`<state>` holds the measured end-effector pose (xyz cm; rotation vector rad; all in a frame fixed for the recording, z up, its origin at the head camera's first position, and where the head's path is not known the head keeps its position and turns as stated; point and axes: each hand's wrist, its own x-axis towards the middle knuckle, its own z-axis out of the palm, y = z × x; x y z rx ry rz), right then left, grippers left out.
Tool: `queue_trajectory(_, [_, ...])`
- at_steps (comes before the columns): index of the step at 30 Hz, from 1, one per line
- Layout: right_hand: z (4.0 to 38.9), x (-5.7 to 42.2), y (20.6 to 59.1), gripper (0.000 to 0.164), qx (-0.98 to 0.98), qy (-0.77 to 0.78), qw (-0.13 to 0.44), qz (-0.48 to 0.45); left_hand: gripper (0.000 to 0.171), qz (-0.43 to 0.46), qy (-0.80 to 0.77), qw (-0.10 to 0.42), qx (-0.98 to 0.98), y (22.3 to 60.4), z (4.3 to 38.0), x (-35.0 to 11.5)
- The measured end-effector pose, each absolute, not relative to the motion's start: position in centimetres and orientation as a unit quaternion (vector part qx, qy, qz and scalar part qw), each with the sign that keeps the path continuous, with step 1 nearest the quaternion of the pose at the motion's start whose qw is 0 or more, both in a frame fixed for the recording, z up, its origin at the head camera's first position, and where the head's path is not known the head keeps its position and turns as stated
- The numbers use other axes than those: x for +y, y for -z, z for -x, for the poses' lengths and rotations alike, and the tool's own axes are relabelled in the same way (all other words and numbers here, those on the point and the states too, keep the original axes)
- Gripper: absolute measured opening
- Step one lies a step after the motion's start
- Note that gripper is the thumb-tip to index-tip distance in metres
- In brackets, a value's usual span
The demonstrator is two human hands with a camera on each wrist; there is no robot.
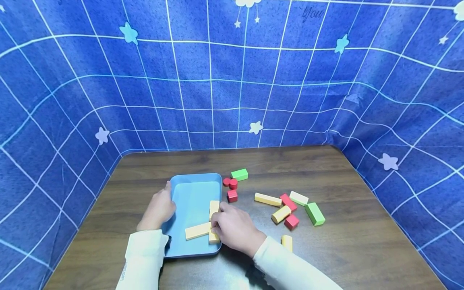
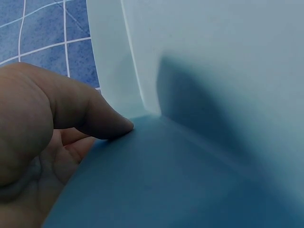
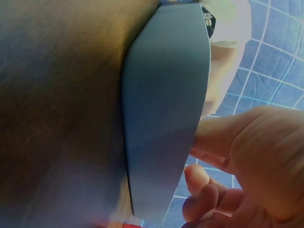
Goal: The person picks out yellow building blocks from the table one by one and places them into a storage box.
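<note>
A blue tray (image 1: 195,193) lies on the table. My left hand (image 1: 159,209) grips its left wall, and in the left wrist view the thumb (image 2: 111,124) presses on the inner side while the other fingers stay outside. My right hand (image 1: 235,227) reaches over the right wall with curled fingers, pinching a yellow block (image 1: 214,237) near the tray's lower right corner. Seen from the right wrist, the tray's outer wall (image 3: 166,104) hides the thumb and index fingertips. Beside that block lie a long yellow block (image 1: 197,231) and another yellow block (image 1: 214,206) along the right wall.
Right of the tray are a green block (image 1: 240,174), red pieces (image 1: 232,195), and a scattered group with a yellow bar (image 1: 267,199), a yellow cylinder (image 1: 280,214) and a green block (image 1: 315,214). A yellow piece (image 1: 286,243) lies near the right sleeve. Blue cloth (image 1: 232,88) hangs behind.
</note>
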<state>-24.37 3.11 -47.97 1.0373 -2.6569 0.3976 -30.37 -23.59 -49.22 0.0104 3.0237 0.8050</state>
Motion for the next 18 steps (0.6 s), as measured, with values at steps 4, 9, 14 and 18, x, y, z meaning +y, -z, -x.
queue_trajectory(4, [24.38,2.96,47.90,0.006,-0.919,-0.132,0.125,-0.350,0.069,0.001,-0.260,0.010,0.966,49.21,30.34,-23.62])
queue_trajectory(9, [24.58,2.62,48.00,0.005,-0.924,-0.123,0.124,-0.341,0.069,-0.004,-0.258,0.006,0.966,49.18,30.36,-23.67])
queue_trajectory(14, [24.91,2.55,48.08,0.004,-0.927,-0.114,0.127,-0.334,0.068,-0.006,-0.254,0.005,0.967,49.21,30.41,-23.64])
queue_trajectory(18, [25.19,2.63,48.15,0.005,-0.928,-0.098,0.135,-0.333,0.069,-0.004,-0.253,0.006,0.967,49.28,30.53,-23.64])
